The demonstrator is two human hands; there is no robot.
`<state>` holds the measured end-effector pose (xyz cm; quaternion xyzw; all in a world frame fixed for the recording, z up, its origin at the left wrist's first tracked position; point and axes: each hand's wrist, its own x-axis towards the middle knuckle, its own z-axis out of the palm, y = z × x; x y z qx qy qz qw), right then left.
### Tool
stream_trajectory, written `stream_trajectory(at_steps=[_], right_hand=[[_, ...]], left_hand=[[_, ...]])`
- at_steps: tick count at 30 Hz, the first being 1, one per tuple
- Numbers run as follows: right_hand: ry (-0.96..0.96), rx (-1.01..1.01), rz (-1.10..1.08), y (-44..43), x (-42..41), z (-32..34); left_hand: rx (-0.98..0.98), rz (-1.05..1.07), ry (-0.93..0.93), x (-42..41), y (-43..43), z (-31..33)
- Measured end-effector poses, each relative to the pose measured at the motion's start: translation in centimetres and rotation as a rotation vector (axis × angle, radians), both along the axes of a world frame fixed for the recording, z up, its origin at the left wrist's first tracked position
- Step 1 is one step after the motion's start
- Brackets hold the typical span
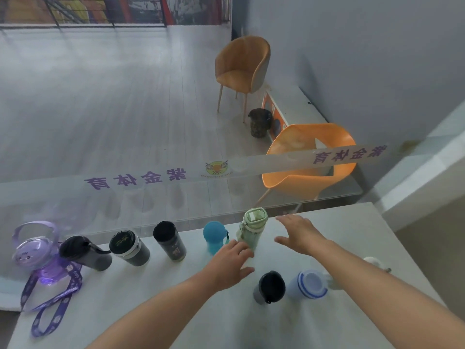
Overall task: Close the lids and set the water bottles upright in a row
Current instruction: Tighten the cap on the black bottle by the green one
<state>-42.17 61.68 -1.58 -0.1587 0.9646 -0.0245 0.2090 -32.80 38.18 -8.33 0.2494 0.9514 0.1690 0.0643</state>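
A: What's biggest?
B: The white table (141,298), under both hands. Then the row of bottles left of the left hand (230,264): purple (37,250), grey (83,250), two black (129,248) and (169,240), blue (214,235), all upright.
A: And the hands?
B: Both spread, gripping nothing. The green bottle (251,230) stands between them, lid shut; the left fingertips are at its base, and I can't tell whether they touch. The right hand (299,234) hovers just beside it.
A: Smaller ones?
B: A dark cup (270,285) and a pale blue bottle (308,283), near the right forearm.
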Motion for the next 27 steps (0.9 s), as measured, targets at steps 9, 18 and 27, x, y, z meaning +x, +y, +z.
stream_trajectory(at_steps=[9,18,27], right_hand=[[-0.374,0.052,0.258,1.5,6.4,-2.1],[-0.289,0.023,0.497,1.2,3.7,-3.8],[-0.204,-0.135,0.461,7.5,-4.5,-4.4]], left_hand=[[-0.066,-0.072,-0.097,4.6,4.2,-1.9],[-0.023,0.068,-0.032,4.0,6.3,-2.1],[-0.005,0.23,0.001,-2.5,13.4,-2.2]])
